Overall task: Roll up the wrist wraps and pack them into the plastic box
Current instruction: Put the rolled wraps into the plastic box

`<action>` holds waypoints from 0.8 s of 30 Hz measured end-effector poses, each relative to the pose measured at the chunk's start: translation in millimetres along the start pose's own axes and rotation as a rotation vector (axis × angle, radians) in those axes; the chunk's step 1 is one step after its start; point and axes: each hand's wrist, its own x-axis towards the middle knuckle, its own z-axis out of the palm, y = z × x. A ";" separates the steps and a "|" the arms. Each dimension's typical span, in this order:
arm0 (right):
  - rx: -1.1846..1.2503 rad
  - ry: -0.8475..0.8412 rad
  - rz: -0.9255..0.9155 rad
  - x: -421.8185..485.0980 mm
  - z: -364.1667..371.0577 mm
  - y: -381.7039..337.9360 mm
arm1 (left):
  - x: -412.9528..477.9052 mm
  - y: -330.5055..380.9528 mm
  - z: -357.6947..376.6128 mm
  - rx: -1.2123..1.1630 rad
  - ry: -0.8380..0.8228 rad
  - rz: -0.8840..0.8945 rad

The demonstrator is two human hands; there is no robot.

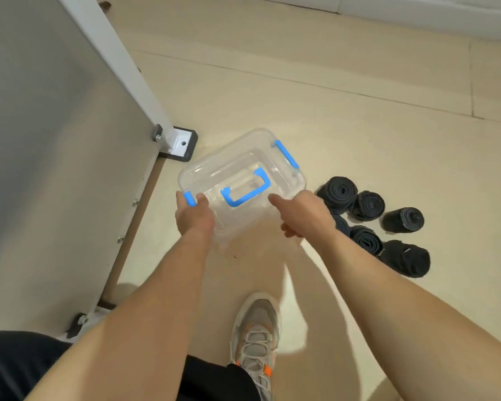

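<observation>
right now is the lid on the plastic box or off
On: the lid, blue handle flat, covers the plastic box; latches cannot tell.

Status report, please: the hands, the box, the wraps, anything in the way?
Left hand and right hand grip the box. Box clear, lid on, looks empty. Wraps rolled, on floor to its right. Lid must come off first.

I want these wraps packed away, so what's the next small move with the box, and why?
Probably pop open the blue latch at the left hand: the plastic box has its lid on and looks empty, while the rolled wraps lie on the floor beside the right hand.
</observation>
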 end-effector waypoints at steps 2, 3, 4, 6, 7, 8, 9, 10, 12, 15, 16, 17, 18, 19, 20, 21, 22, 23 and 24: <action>-0.142 0.227 -0.081 6.9 -23.6 10.7 | 8.7 -2.9 -7.7 0.045 -0.050 0.046; -0.145 0.291 -0.131 12.3 -33.8 12.0 | 10.4 -3.8 -11.1 0.064 -0.078 0.079; -0.137 0.300 -0.174 20.7 -40.3 12.4 | 10.1 -4.4 -13.5 0.078 -0.094 0.119; -0.142 0.218 -0.223 38.5 -43.8 10.3 | 9.5 -4.4 -15.1 0.078 -0.083 0.185; -0.141 0.171 -0.222 47.4 -40.0 9.1 | 8.7 -3.5 -13.8 0.068 -0.051 0.205; -0.140 0.140 -0.222 55.4 -34.3 9.0 | 8.7 -2.1 -11.5 0.061 -0.014 0.219; -0.155 0.132 -0.223 60.7 -27.6 10.1 | 7.1 0.1 -8.8 0.061 0.019 0.234; -0.173 0.158 -0.231 64.9 -19.8 12.2 | 7.9 1.2 -5.7 0.069 0.053 0.240; -0.184 0.257 -0.253 68.8 -7.5 16.5 | 11.2 2.4 -1.1 0.079 0.118 0.234; -0.149 0.346 -0.261 66.3 -2.0 20.4 | 14.8 0.1 0.1 0.073 0.191 0.147; -0.134 0.344 -0.254 67.3 -2.7 20.5 | 15.7 -1.5 -1.4 0.081 0.201 0.106; -0.116 0.329 -0.235 68.4 -5.1 19.7 | 16.0 -2.6 -2.9 0.089 0.216 0.072; -0.102 0.305 -0.206 69.1 -7.9 18.0 | 16.9 -4.4 -4.2 0.084 0.230 0.041; -0.105 0.285 -0.167 68.3 -10.8 14.5 | 16.0 -3.9 -6.0 0.076 0.234 0.011; -0.127 0.288 -0.136 66.6 -13.2 10.3 | 15.5 -2.6 -7.4 0.070 0.239 -0.004; -0.157 0.320 -0.134 63.1 -15.0 4.4 | 13.2 0.6 -9.2 0.080 0.262 -0.013; -0.179 0.371 -0.160 59.3 -15.5 -1.3 | 11.0 4.1 -10.2 0.119 0.295 0.004; -0.170 0.413 -0.193 55.9 -14.8 -6.9 | 7.6 8.2 -10.6 0.179 0.318 0.045; -0.141 0.420 -0.212 51.8 -13.4 -12.0 | 4.2 11.8 -10.8 0.241 0.311 0.092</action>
